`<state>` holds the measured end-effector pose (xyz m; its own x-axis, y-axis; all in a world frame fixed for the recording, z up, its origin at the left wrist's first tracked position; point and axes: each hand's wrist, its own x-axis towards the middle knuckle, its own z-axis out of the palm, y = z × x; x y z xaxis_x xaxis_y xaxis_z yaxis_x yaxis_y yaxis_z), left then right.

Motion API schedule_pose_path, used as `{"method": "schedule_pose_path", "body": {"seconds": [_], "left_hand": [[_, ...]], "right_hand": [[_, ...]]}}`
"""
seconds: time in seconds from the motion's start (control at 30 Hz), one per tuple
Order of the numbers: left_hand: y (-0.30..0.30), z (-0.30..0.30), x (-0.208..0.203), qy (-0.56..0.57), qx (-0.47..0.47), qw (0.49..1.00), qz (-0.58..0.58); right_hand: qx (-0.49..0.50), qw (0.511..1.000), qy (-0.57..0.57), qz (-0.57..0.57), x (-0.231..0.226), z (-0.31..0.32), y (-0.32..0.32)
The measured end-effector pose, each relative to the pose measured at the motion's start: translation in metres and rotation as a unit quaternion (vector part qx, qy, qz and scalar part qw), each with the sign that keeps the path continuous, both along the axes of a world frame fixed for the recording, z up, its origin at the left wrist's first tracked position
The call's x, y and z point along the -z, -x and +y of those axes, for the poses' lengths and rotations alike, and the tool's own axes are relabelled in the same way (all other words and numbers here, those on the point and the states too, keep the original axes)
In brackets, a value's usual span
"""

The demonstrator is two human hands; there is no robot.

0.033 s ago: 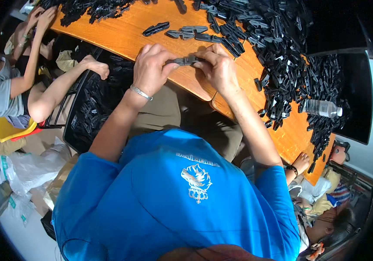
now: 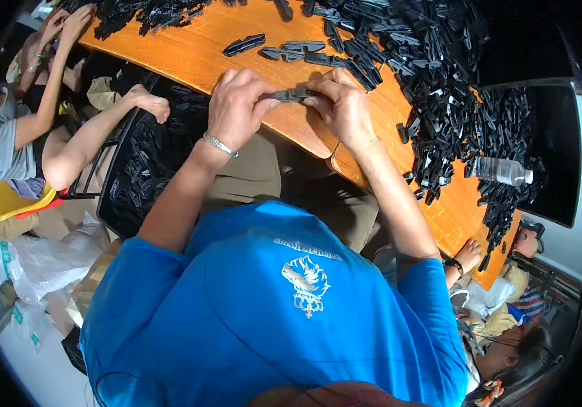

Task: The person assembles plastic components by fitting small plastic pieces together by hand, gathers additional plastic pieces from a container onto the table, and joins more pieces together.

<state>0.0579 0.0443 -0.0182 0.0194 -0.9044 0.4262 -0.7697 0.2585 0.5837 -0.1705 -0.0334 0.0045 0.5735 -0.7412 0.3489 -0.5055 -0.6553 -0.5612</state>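
Observation:
Between my two hands, a slim black plastic piece [image 2: 291,95] is stretched level over the table's near edge. Its left end is pinched in the thumb and fingers of my left hand [image 2: 236,102], with a silver bracelet on that wrist. The other end sits in the closed thumb and fingers of my right hand [image 2: 340,105]. My fingertips cover both ends, so its exact kind cannot be made out. Just beyond my hands lie similar loose pieces, among them a single long black piece [image 2: 244,45] and a short row of pieces [image 2: 292,50].
A big heap of black plastic pieces [image 2: 433,81] covers the right of the wooden table [image 2: 199,41]. On it lies a clear bottle [image 2: 501,170]. Another person's hands [image 2: 67,27] work at the far left. A black container of pieces [image 2: 143,163] stands left; a co-worker's hand [image 2: 468,256] rests at right.

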Motion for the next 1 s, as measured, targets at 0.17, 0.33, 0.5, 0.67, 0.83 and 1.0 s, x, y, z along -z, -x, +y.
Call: {"method": "schedule_pose_path", "body": {"seconds": [0.17,0.33,0.5,0.67,0.83,1.0], "left_hand": [[0.007,-0.001,-0.001,0.009,0.011,1.0,-0.005],[0.003,-0.007,0.003,0.035,0.013,0.999,0.014],[-0.033,0.022,-0.017,-0.063,0.07,0.994,-0.058],[-0.116,0.09,-0.039,-0.151,0.063,0.982,-0.095],[-0.08,0.061,-0.031,-0.13,-0.006,0.991,-0.007],[-0.018,-0.02,-0.033,0.032,0.042,0.997,-0.061]], "right_hand": [[-0.078,0.997,0.014,0.018,0.0,-0.014,0.002],[-0.085,0.993,0.077,0.036,0.015,-0.017,-0.02],[-0.109,0.991,0.031,0.069,0.004,0.019,0.008],[0.109,0.987,0.054,0.106,-0.026,0.042,0.11],[0.254,0.926,0.048,0.276,-0.024,0.037,0.15],[0.243,0.932,0.051,0.264,-0.012,0.031,0.151]]}}
